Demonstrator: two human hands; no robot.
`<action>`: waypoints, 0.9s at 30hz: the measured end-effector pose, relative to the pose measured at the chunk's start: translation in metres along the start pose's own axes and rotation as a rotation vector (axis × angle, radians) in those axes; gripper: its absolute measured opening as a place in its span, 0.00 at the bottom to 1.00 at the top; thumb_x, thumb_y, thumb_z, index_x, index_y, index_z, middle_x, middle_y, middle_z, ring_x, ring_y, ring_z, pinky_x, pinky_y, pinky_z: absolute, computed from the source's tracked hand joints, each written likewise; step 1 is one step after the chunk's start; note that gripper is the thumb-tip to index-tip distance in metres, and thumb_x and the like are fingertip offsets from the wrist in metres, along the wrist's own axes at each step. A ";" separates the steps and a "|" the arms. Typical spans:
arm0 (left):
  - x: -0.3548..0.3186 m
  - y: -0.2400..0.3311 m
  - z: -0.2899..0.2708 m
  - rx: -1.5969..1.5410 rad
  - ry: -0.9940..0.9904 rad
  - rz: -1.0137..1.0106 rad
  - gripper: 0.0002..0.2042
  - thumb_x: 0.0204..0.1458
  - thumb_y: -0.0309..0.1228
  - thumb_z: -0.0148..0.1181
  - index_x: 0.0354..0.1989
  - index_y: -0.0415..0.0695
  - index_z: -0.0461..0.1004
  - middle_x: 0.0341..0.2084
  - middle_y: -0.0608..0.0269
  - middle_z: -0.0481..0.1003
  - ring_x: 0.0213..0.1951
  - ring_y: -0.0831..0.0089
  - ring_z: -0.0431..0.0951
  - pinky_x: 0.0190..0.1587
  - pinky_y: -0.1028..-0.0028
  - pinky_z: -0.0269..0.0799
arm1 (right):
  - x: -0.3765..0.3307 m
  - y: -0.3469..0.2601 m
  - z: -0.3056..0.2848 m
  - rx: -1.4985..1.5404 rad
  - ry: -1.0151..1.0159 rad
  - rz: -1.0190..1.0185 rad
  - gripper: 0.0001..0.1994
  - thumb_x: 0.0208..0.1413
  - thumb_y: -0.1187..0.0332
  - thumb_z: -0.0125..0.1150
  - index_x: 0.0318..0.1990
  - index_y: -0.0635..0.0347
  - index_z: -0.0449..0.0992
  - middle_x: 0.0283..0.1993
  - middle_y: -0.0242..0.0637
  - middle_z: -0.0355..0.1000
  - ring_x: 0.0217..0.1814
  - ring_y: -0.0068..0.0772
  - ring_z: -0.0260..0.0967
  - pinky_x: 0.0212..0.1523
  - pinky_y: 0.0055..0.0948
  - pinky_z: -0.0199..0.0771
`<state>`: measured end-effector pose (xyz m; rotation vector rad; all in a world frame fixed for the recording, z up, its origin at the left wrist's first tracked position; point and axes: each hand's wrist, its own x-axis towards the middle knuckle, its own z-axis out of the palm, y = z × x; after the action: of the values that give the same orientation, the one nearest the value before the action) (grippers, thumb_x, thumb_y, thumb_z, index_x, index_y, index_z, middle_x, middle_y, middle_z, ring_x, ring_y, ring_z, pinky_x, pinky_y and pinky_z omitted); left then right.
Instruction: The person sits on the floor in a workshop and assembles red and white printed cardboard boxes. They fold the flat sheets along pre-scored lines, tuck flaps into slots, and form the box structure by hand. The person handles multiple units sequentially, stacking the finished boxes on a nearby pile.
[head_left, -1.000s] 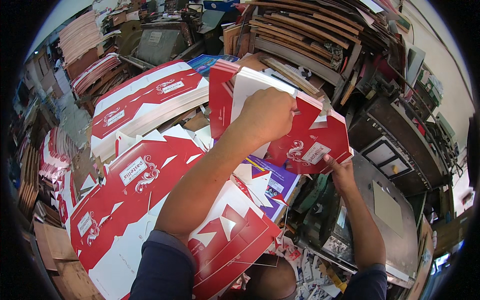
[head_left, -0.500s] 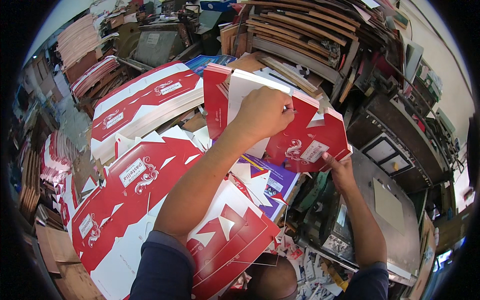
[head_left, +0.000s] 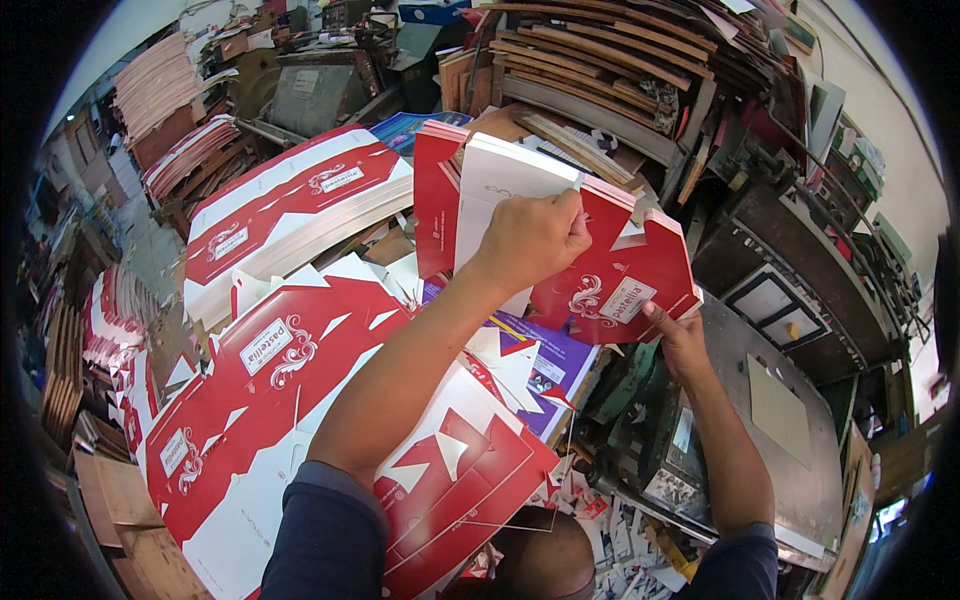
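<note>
A thick stack of red and white die-cut carton blanks point(head_left: 600, 285) stands raised and tilted in front of me, its notched edges upward. My right hand point(head_left: 680, 335) grips its lower right corner, the thumb on the red face and the fingers behind. My left hand point(head_left: 535, 235) is closed in a fist against the white panel in the stack's middle, near a slot at the upper edge. Whatever its curled fingers may hold is hidden. Below my left forearm lie large red and white printed carton sheets point(head_left: 250, 400), with white triangular scraps on them.
Behind on the left lies another pile of printed sheets point(head_left: 300, 205). A purple printed sheet point(head_left: 560, 365) lies under the raised stack. To the right is a metal machine table point(head_left: 740, 400); wooden boards point(head_left: 600, 60) are stacked at the back. Paper scraps point(head_left: 625, 545) litter the floor.
My left hand has rolled slightly and curled tighter, shifting a little down along the stack. More of the white panel shows. My right hand keeps its grip at the corner.
</note>
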<state>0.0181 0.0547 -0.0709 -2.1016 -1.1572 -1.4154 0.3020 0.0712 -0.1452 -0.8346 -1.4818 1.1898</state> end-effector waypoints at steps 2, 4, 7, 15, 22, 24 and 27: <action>-0.005 0.004 0.010 0.074 0.116 0.030 0.06 0.47 0.27 0.64 0.28 0.43 0.71 0.16 0.58 0.74 0.20 0.59 0.79 0.24 0.65 0.74 | 0.001 0.006 -0.004 0.023 0.007 -0.009 0.31 0.52 0.64 0.73 0.61 0.61 0.67 0.54 0.41 0.76 0.53 0.33 0.75 0.48 0.35 0.79; -0.009 0.002 0.015 0.063 0.199 0.061 0.06 0.47 0.25 0.64 0.29 0.43 0.71 0.16 0.59 0.74 0.20 0.60 0.78 0.23 0.66 0.74 | 0.000 0.002 -0.001 0.036 -0.002 0.014 0.30 0.53 0.65 0.73 0.61 0.61 0.67 0.54 0.41 0.76 0.53 0.33 0.75 0.48 0.34 0.79; -0.012 -0.002 0.021 0.027 0.291 0.118 0.06 0.46 0.22 0.64 0.29 0.43 0.72 0.16 0.60 0.73 0.19 0.62 0.78 0.22 0.67 0.73 | 0.001 0.001 0.000 0.034 -0.008 0.044 0.28 0.54 0.65 0.72 0.60 0.61 0.69 0.52 0.41 0.77 0.52 0.33 0.76 0.49 0.34 0.79; -0.012 0.001 0.021 -0.017 0.303 0.080 0.06 0.45 0.21 0.66 0.30 0.43 0.74 0.14 0.63 0.71 0.16 0.69 0.74 0.20 0.72 0.70 | -0.007 -0.007 0.002 -0.043 0.021 0.077 0.25 0.53 0.60 0.73 0.55 0.63 0.72 0.47 0.40 0.79 0.46 0.30 0.78 0.45 0.32 0.80; -0.006 0.007 0.019 0.114 0.273 0.036 0.07 0.44 0.22 0.65 0.25 0.45 0.71 0.12 0.65 0.69 0.16 0.67 0.74 0.19 0.70 0.70 | -0.009 -0.019 0.005 -0.015 -0.035 0.113 0.24 0.54 0.62 0.73 0.54 0.64 0.73 0.47 0.41 0.79 0.45 0.29 0.78 0.42 0.30 0.81; -0.002 0.008 0.012 0.184 0.273 0.097 0.08 0.44 0.22 0.65 0.26 0.45 0.70 0.13 0.65 0.69 0.15 0.68 0.74 0.19 0.71 0.70 | -0.011 -0.025 0.008 -0.061 -0.044 0.156 0.24 0.55 0.62 0.73 0.55 0.64 0.73 0.47 0.41 0.79 0.46 0.29 0.78 0.43 0.30 0.81; 0.004 0.010 0.004 0.036 0.238 0.175 0.07 0.44 0.21 0.65 0.28 0.43 0.72 0.12 0.66 0.66 0.12 0.73 0.67 0.17 0.72 0.64 | -0.010 -0.023 0.007 -0.018 -0.020 0.158 0.26 0.55 0.62 0.72 0.57 0.65 0.71 0.49 0.43 0.78 0.48 0.30 0.78 0.47 0.32 0.81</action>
<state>0.0290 0.0534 -0.0673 -1.8961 -0.8783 -1.5005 0.2992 0.0537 -0.1263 -0.9694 -1.4652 1.3063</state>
